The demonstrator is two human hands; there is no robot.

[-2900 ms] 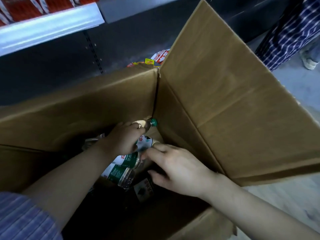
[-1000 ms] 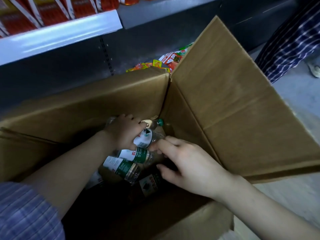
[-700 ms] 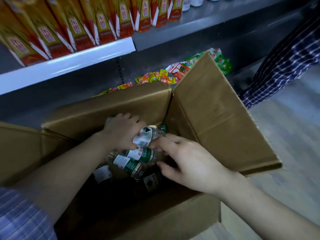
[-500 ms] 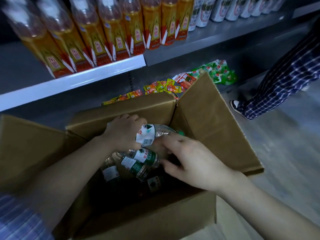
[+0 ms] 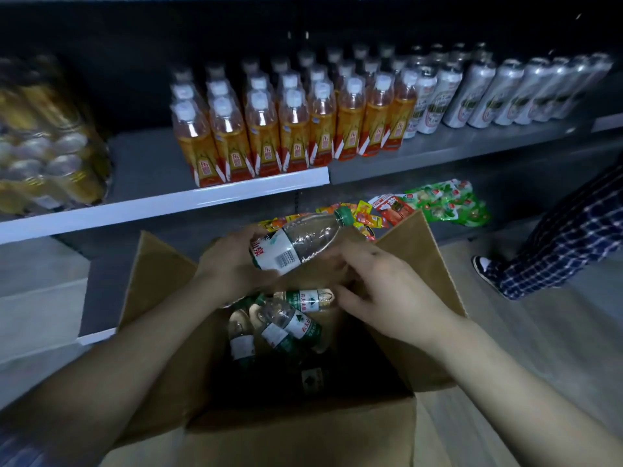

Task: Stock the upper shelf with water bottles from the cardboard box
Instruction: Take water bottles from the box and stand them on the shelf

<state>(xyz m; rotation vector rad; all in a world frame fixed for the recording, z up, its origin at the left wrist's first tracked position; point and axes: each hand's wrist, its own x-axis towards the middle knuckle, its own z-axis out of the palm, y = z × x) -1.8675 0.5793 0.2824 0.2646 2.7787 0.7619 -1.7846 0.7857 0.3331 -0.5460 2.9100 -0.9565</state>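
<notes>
Above the open cardboard box [image 5: 303, 436], the left hand [image 5: 232, 267] grasps 1 water bottle [image 5: 296, 244] by its base, cap tilted toward the shelf [image 5: 161, 203], presumably for transfer. Right hand [image 5: 384, 294] hovers beside it, fingers relaxed, holding nothing. Several bottles [image 5: 290, 325] remain boxed.

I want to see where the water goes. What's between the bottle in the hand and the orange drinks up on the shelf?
In the head view, colourful snack packets lie between the held water bottle and the orange drink bottles, below the white shelf edge.
</notes>
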